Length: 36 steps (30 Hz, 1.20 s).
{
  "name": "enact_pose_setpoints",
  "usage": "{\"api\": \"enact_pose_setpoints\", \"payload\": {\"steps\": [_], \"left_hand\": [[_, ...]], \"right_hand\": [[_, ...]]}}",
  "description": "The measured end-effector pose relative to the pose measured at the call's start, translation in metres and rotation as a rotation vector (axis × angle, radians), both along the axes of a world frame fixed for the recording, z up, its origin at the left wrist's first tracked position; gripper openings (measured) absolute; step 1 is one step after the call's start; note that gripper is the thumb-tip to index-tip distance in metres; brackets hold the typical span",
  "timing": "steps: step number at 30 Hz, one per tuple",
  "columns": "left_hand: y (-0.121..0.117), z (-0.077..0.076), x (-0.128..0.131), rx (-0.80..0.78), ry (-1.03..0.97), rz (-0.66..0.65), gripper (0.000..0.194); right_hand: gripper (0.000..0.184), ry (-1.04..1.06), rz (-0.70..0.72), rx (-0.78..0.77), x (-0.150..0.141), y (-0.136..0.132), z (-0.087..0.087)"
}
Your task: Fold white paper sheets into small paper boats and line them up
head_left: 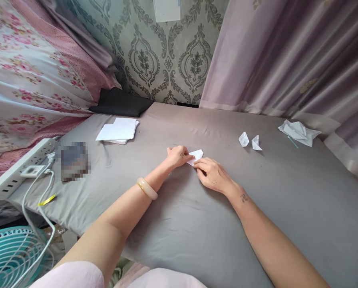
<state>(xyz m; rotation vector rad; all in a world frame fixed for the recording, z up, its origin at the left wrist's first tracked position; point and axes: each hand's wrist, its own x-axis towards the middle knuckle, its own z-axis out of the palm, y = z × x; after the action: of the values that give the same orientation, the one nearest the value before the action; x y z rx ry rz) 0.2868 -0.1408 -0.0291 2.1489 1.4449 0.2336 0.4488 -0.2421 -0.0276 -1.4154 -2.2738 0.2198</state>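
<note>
Holding the folded paper [198,153] down on the grey sheet [179,236] with both hands, between and just beyond the fingertips. Touching its left side with the left hand [179,156], fingers bent and held close together. Touching its near right edge with the right hand [213,175], fingers curved and palm turned down, partly open underneath. Cannot tell whether pinching it or only pressing. Wearing a pale bangle [147,189] on the left forearm, nearer than the paper.

Can see, to the right of the paper and slightly farther off, one small white shape [244,139] and, just beside it, a second white shape [257,143], both folded. Farther right of the paper, can see a loose white pile [300,133] with a thin green stick [293,142] at its near side.

To the left of the paper and farther off, can see a white stack [117,131], with black cloth [122,103] beyond. Well left of the paper, can see a pixelated object [74,161], too blurred to name, and a white power strip [5,180]. Nearer than the paper and far left, can see a yellow scrap [47,200] and a turquoise fan [11,256].
</note>
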Motion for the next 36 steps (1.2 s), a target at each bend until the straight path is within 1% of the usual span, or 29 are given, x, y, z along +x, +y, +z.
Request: {"api": "enact_pose_setpoints", "payload": {"steps": [3,7,10,13,21,24,26,28,30,32,34,36], "left_hand": [[-0.001,-0.002,-0.001,0.02,-0.006,-0.009,0.034],[-0.001,-0.004,-0.001,0.038,-0.008,-0.015,0.032],[-0.001,-0.005,-0.001,0.049,-0.01,-0.019,0.032],[-0.002,-0.004,-0.001,0.059,-0.013,-0.023,0.032],[0.0,-0.003,0.0,0.078,-0.01,-0.028,0.029],[-0.004,0.002,-0.005,0.113,-0.014,-0.039,0.024],[-0.016,0.01,-0.01,0.171,-0.016,-0.043,0.024],[-0.037,0.017,-0.016,0.262,-0.007,-0.07,0.029],[-0.062,0.02,-0.021,0.425,0.045,-0.249,0.035],[-0.086,0.017,-0.024,0.507,0.083,-0.354,0.039],[-0.102,0.008,-0.024,0.525,0.12,-0.384,0.052],[-0.11,-0.001,-0.023,0.508,0.137,-0.386,0.064]], "right_hand": [[0.027,0.043,0.0,-0.021,0.001,0.007,0.0],[0.023,0.097,-0.006,-0.025,0.001,0.015,-0.007],[0.022,0.121,-0.027,-0.023,0.0,0.015,-0.012],[0.023,0.126,-0.041,-0.017,-0.002,0.011,-0.013],[0.028,0.022,-0.08,-0.01,-0.005,0.009,-0.013],[0.028,-0.004,-0.09,-0.014,-0.007,0.008,-0.01],[0.027,-0.012,-0.099,-0.017,-0.008,0.007,-0.008],[0.027,-0.019,-0.101,-0.021,-0.009,0.006,-0.006],[0.027,-0.023,-0.088,-0.024,-0.009,0.005,-0.004],[0.029,-0.023,-0.071,-0.029,-0.008,0.004,-0.003],[0.03,-0.025,-0.068,-0.03,-0.008,0.004,-0.003],[0.03,-0.03,-0.079,-0.024,-0.008,0.004,-0.003]]}}
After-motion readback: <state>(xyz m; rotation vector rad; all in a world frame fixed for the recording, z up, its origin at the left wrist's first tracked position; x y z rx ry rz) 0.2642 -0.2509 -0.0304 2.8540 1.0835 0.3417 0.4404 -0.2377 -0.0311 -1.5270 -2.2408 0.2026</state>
